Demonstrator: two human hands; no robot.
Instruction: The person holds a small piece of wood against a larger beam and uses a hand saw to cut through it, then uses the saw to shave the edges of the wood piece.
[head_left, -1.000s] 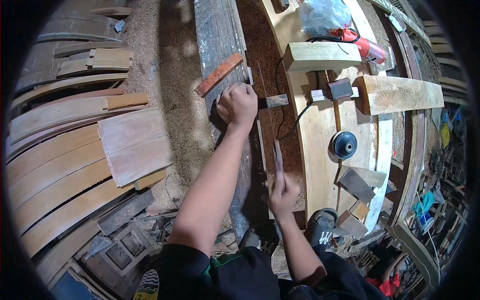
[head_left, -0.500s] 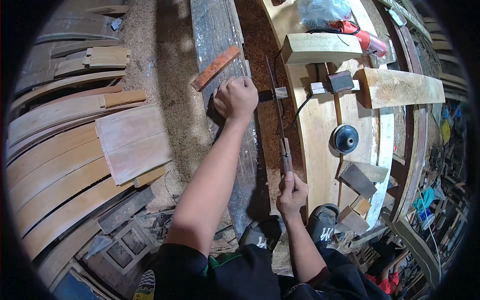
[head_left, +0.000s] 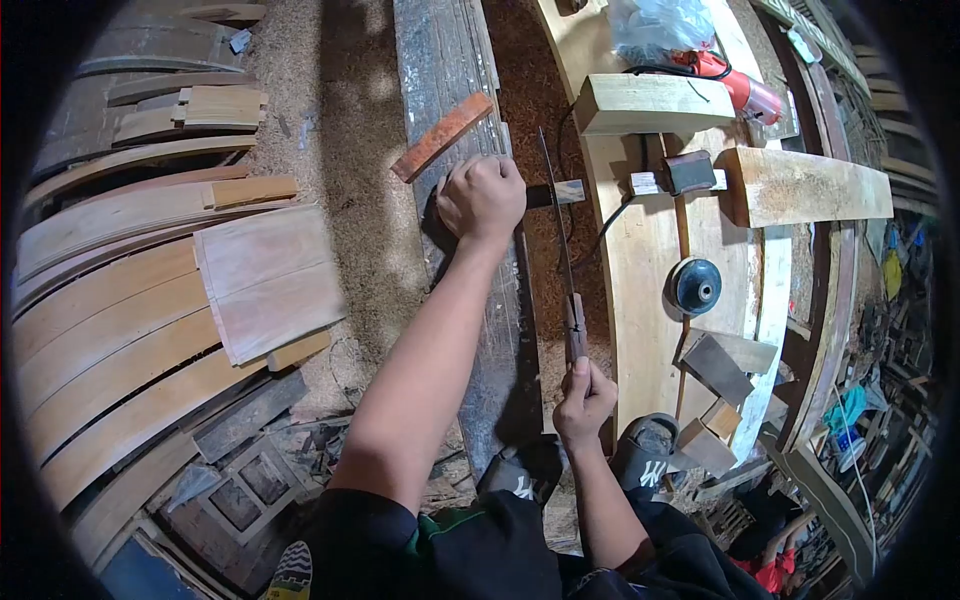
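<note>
My left hand (head_left: 482,200) is closed round a dark wood strip and presses it on the grey, worn plank (head_left: 490,345). The strip's pale end (head_left: 568,192) sticks out past the plank's right edge. My right hand (head_left: 585,402) is wrapped round the wooden handle of a saw (head_left: 575,325). Its thin blade points away from me and crosses the strip near the pale end. A reddish wood block (head_left: 441,137) lies on the plank just beyond my left hand.
To the right, a wide board (head_left: 645,300) bears a black round pad (head_left: 695,286), wood blocks (head_left: 655,103) and a red power tool (head_left: 740,88). Pale boards (head_left: 120,320) lie at left. Sandals (head_left: 650,450) show below. Part of another person (head_left: 775,570) appears at bottom right.
The saw and my right hand have moved a little toward me. My left hand stays on the strip. The whole view has shifted slightly.
</note>
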